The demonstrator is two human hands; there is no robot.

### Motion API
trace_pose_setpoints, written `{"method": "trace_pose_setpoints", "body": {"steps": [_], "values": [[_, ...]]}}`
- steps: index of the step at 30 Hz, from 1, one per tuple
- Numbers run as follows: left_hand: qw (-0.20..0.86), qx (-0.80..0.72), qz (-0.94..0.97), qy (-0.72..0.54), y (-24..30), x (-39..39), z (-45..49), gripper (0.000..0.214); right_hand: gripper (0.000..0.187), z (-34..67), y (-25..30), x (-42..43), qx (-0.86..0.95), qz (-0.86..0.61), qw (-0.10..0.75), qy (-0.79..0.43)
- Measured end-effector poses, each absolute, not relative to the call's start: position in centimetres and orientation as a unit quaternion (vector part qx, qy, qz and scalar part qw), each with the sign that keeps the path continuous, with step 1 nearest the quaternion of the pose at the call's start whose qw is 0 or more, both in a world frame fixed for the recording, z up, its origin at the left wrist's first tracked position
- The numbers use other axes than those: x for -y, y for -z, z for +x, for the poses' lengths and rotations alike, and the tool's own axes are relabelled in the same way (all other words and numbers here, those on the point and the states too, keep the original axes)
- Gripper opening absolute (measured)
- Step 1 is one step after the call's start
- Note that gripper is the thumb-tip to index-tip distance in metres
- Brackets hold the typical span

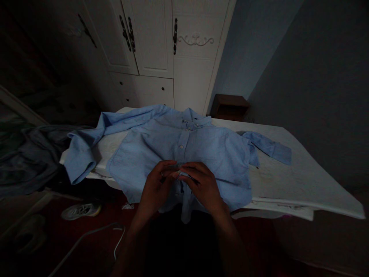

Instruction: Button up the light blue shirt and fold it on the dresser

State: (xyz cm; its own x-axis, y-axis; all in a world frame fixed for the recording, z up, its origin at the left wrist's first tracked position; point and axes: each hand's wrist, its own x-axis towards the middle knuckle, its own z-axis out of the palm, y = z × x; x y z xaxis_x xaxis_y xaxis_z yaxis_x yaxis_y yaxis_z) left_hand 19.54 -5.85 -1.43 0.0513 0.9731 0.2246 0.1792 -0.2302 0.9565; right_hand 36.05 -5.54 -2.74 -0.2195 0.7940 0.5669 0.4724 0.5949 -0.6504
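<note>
A light blue button-up shirt (201, 150) lies spread over a white table (276, 177), collar toward the far edge and hem hanging over the near side. Its sleeves reach out to either side. Both hands meet at the front placket, below a pale button (181, 146) that shows in the middle. My left hand (161, 179) pinches the placket cloth, a ring on one finger. From the other side, my right hand (200, 181) pinches the same strip with thumb and fingers. What sits exactly between the fingertips is too dark and small to make out.
Behind the table stands a white wardrobe (150, 38) with dark handles. A small brown wooden cabinet (230, 102) is at the back right by the wall. On the red floor at left lie a shoe (81, 211) and a pale cable (86, 234). Dark cloth (25, 161) is heaped at left.
</note>
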Motion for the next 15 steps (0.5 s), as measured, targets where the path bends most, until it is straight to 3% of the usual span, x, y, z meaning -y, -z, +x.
{"method": "trace_pose_setpoints", "body": {"steps": [15], "values": [[0.300, -0.493, 0.637, -0.511, 2.3, 7.1, 18.7, 0.017, 0.020, 36.5, 2.0, 5.9, 0.708, -0.409, 0.519, -0.249]]}}
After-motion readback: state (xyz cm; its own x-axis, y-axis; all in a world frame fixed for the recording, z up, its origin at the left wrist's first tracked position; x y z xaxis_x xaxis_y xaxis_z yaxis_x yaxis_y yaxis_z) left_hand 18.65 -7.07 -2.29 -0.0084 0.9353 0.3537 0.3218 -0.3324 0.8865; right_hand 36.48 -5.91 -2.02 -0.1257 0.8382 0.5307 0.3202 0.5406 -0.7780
